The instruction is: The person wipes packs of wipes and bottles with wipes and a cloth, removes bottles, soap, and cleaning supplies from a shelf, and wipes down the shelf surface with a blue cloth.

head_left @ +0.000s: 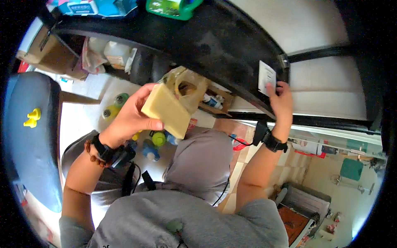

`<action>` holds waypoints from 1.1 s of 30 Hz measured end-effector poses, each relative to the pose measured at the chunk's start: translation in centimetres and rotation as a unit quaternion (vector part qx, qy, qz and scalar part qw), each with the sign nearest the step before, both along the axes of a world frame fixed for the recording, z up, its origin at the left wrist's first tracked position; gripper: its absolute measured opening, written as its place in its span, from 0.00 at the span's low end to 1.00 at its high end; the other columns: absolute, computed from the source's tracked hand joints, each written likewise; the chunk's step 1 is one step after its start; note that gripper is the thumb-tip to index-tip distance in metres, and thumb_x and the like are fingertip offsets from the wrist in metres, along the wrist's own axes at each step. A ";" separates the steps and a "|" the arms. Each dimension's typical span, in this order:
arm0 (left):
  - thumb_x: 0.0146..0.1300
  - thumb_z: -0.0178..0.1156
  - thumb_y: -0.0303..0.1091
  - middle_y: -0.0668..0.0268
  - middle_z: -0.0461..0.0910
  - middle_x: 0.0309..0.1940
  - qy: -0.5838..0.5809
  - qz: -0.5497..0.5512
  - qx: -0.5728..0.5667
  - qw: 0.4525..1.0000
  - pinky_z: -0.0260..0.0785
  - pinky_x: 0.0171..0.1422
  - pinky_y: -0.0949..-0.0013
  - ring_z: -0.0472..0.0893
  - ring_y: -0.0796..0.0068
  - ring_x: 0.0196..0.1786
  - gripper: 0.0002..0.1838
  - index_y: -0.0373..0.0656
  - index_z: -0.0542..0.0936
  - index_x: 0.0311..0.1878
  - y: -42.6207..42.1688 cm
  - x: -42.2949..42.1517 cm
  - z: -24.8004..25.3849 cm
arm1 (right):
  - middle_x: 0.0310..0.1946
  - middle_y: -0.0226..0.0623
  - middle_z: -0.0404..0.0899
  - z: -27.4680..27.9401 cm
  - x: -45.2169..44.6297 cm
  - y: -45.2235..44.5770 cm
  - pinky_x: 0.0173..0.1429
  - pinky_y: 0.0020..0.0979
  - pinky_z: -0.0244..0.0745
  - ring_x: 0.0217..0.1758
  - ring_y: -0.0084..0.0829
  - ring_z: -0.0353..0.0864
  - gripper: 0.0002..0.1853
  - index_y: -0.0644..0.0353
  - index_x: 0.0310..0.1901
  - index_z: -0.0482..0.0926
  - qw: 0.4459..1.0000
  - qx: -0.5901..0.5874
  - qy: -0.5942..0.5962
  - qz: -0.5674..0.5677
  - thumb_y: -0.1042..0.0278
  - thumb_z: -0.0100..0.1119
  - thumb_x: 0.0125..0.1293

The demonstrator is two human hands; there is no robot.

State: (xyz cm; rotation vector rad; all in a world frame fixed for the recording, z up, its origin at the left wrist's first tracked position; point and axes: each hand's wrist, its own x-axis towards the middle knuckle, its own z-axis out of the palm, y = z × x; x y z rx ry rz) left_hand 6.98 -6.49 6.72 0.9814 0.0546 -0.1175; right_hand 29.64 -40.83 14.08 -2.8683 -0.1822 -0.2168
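Note:
My left hand [128, 115] is closed round a pale yellow rectangular block [167, 110], with the thumb on its near side. The block is held up above my lap, and whether it is sponge or soap I cannot tell. At the right end of the black shelf [223, 45], my right hand [282, 101] grips the lower edge of a flat white packet [266, 76] with small dark print. Part of those fingers is hidden behind the packet's edge.
A green bottle [173, 9] and a blue pack [99, 7] stand on the shelf. Below are a plastic bag [194, 91], a carton [219, 101] and several bottles, one with a yellow-green cap [158, 139]. A dark seat [33, 144] at left bears small yellow pieces [32, 118].

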 end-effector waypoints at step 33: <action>0.44 0.80 0.32 0.66 0.70 0.63 0.010 -0.092 0.025 0.995 0.61 0.71 0.68 0.69 0.75 0.66 0.51 0.42 0.61 0.71 3.4 -2.7 -7.2 | 0.50 0.34 0.82 -11.0 -14.2 14.6 0.60 0.32 0.73 0.51 0.27 0.80 0.30 0.64 0.56 0.75 0.664 0.411 0.600 0.175 0.68 0.76 0.52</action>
